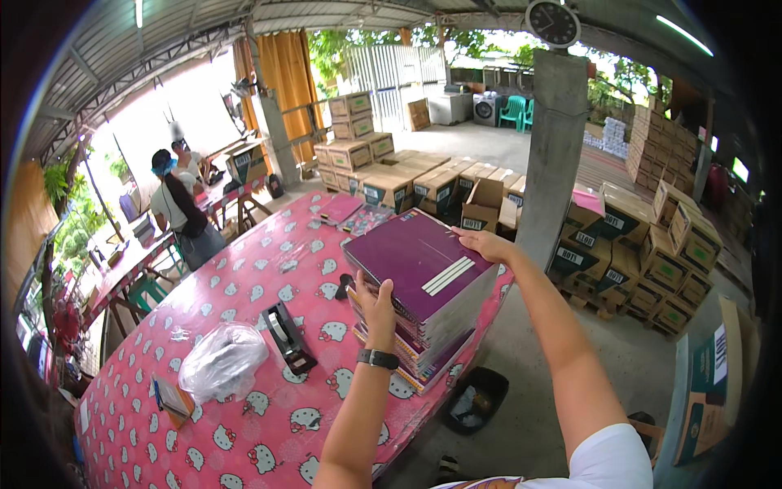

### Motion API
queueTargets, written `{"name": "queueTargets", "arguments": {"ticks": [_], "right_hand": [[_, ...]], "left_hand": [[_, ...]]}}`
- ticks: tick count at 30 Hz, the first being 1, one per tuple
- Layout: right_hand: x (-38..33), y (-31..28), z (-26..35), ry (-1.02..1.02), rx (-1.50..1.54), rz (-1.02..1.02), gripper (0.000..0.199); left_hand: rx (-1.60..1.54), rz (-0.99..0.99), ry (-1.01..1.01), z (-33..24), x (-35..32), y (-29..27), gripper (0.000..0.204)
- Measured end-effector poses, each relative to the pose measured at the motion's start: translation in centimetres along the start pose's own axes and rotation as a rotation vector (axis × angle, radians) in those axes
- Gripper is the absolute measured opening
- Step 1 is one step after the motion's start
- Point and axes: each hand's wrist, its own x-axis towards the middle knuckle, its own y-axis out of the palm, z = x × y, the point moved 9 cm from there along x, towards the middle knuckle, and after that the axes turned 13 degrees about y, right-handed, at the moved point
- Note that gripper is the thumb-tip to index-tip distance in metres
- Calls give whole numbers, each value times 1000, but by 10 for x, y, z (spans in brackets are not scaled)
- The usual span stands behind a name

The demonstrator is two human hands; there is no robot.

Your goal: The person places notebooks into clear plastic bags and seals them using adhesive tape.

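A tall stack of spiral notebooks with a purple cover on top stands at the right edge of the table. Three pale strips lie across the top cover. My left hand grips the near left side of the stack by its spiral bindings, thumb upward; some of its fingers are hidden. At the far right corner, my right hand has its fingers bent over the top edge. Left of the stack, a black tape dispenser lies beside a crumpled clear plastic bag.
A pink patterned cover spreads over the table. Flat packs lie at its far end. A black bin sits on the floor at right. Cardboard boxes and a concrete pillar stand beyond. Another person works at the far left.
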Motion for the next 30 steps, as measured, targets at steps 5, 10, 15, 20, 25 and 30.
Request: {"name": "queueTargets", "arguments": {"ticks": [5, 10, 15, 20, 25, 30], "right_hand": [[-39, -19, 116, -82, -326, -342, 56], [-55, 57, 169, -375, -418, -140, 67], [7, 11, 20, 488, -110, 124, 80], [-25, -1, -129, 563, 500, -408, 53], [-160, 47, -76, 239, 1102, -480, 15], [-259, 49, 183, -731, 753, 494, 15]], "left_hand": [[359, 26, 118, -9, 3, -23, 70], [356, 105, 251, -25, 10, -20, 69], [472, 159, 139, -39, 4, -13, 72], [152, 261, -81, 13, -82, -127, 45], [364, 533, -391, -134, -205, -254, 20], [-277, 1135, 163, -377, -226, -166, 22]]}}
